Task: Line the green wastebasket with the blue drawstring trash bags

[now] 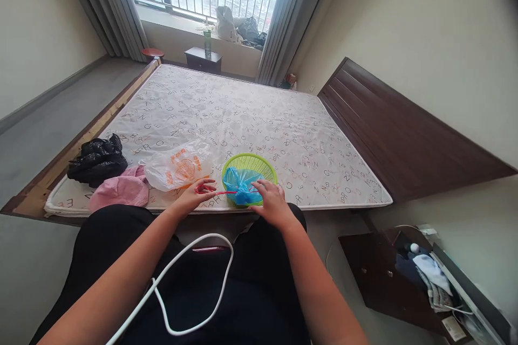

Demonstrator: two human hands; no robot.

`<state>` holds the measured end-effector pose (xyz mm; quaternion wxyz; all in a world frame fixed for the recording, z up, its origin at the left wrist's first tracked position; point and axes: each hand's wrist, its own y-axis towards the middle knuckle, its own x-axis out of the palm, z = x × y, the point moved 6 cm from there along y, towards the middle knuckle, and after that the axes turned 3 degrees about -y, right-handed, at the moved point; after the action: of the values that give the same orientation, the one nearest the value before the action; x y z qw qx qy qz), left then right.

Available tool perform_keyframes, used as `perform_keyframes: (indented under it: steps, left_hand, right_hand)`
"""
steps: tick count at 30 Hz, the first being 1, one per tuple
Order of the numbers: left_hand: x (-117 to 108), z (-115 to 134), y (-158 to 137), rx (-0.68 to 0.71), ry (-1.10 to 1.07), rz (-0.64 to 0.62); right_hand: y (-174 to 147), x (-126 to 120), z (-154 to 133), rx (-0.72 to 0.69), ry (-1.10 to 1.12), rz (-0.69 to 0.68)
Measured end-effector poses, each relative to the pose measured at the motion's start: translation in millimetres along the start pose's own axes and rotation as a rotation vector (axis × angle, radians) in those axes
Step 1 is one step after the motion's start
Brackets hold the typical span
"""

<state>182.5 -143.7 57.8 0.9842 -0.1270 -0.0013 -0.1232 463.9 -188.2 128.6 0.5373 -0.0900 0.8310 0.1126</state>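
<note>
A blue plastic bag (242,186) lies gathered in a green mesh basket (250,159) at the mattress's near edge. Red string (225,192) runs across the bag's bunched part, between my two hands. My left hand (198,193), left of the basket, has its fingers closed round a bundle of the string. On the basket's right side, my right hand (270,198) is bent over the bag, its fingers at the string's other end. Just left of the basket lies a clear plastic bag with orange print (180,166).
A pink cloth item (121,190) and a black plastic bag (98,160) lie on the mattress (243,108) at left. A white cable (226,275) loops over my lap. The dark headboard (396,124) and a cluttered cabinet (372,275) stand at right.
</note>
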Motion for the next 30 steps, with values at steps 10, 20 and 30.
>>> perform_keyframes:
  steps: [10,20,30]
  left_hand:
    - [-80,-71,18,-0.228,0.211,-0.064]
    - [-125,-98,54,-0.125,0.264,0.024]
    - [-163,-81,70,0.022,0.205,0.234]
  right_hand:
    - [44,-6,-2,-0.016,-0.027,-0.076]
    - [146,-154,-4,0.134,0.21,0.257]
    - [279,-213,-82,-0.057,0.477,0.472]
